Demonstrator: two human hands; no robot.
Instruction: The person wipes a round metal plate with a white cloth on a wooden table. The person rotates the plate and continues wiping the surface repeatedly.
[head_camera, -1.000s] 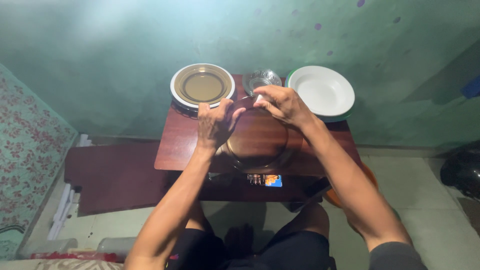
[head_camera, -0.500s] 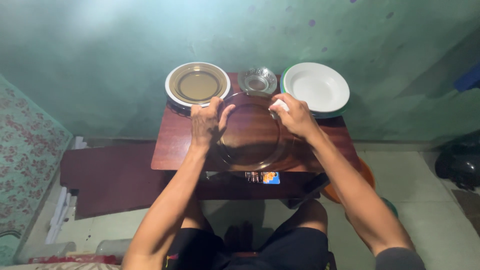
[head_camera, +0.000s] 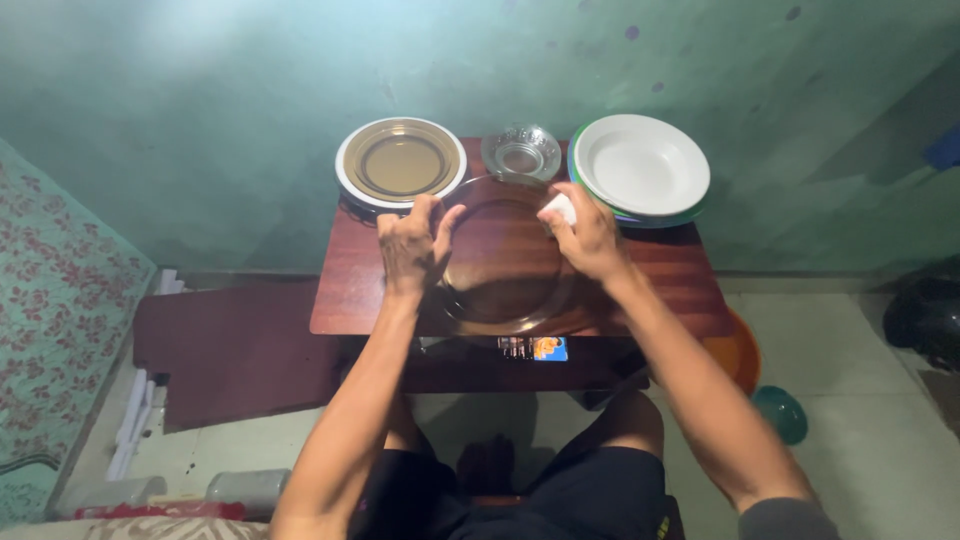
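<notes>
- Holding a big clear glass plate (head_camera: 505, 260), the left hand (head_camera: 410, 245) grips its left rim, with the thumb on top and the fingers curled around the edge.
- The right hand (head_camera: 585, 235) is closed on a small white cloth (head_camera: 561, 208) and presses it on the plate's upper right rim.
- The glass plate sits in the middle of the frame, on a small dark red-brown wooden surface (head_camera: 680, 285). You can see the wood right through it.
- At the upper left of the surface is a brown glass plate (head_camera: 400, 160) lying on top of a white one.
- A small clear glass bowl (head_camera: 521, 152) stands at the top middle, just behind the big plate.
- At the upper right is a deep white plate (head_camera: 642, 165) on a stack with a green edge under it.
- Low at the right, a green bowl (head_camera: 782, 412) lies on the floor.
- Behind it all is a green wall (head_camera: 250, 90).
- At the bottom of the frame are the person's knees in dark shorts.
</notes>
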